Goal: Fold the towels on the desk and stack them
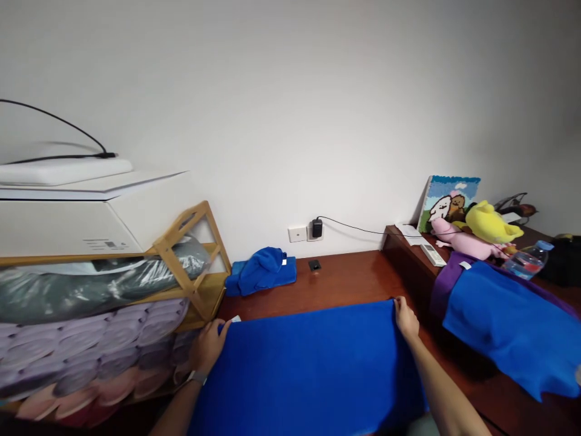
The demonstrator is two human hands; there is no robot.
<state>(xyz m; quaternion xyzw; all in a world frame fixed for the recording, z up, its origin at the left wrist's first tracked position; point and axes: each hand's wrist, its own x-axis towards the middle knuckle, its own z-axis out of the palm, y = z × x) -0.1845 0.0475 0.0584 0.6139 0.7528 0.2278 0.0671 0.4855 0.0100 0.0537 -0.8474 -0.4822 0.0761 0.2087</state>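
1. Hands: set well apart, each closed in a pinch. Left hand grips the far left corner of the blue cloth between thumb and fingers; right hand grips the far right corner.
2. Cloth position: in front of the person, over the near part of the brown worktop, spread between the hands. How much of it rests on the surface cannot be told.
3. Orientation: far edge nearly straight, running left to right, slightly higher in view at the right. Side edges run back towards the person. Visible part is wider than deep; true long axis uncertain, as the near end is largely cut off by the lower border.
4. Label: a white tag shows at the far edge, just beside the left hand.
5. Nearby: folded cloths, also blue, lie by the wall beyond the left hand.
6. Hard to see: right edge of the cloth is shadowed and partly behind the right forearm; rack at left is blurred towards its lower shelves.
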